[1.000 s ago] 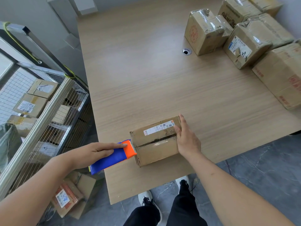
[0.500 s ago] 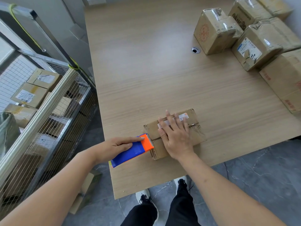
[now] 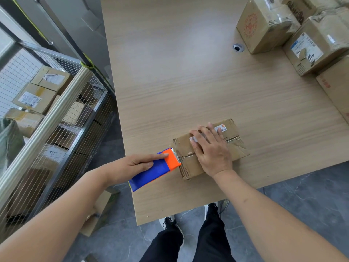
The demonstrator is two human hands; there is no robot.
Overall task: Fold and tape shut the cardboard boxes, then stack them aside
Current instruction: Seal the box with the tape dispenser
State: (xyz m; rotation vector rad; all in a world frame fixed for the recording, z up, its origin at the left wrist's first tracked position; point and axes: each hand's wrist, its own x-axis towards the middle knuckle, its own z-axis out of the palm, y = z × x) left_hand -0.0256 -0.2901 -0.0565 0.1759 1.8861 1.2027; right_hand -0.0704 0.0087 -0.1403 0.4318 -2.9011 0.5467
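A small brown cardboard box lies near the front edge of the wooden table, its flaps closed and a white label on top. My right hand presses flat on the box's top with straight fingers. My left hand grips a blue and orange tape dispenser, whose toothed orange end touches the box's left edge at the seam. Part of the box's top is hidden under my right hand.
Several taped cardboard boxes crowd the table's far right corner, next to a round cable hole. On the left stands a wire cage cart holding more boxes. Flat cardboard lies on the floor below it.
My right hand moved from the box's right end onto its top and now presses it flat. The dispenser stays against the box's left edge. The view has shifted closer.
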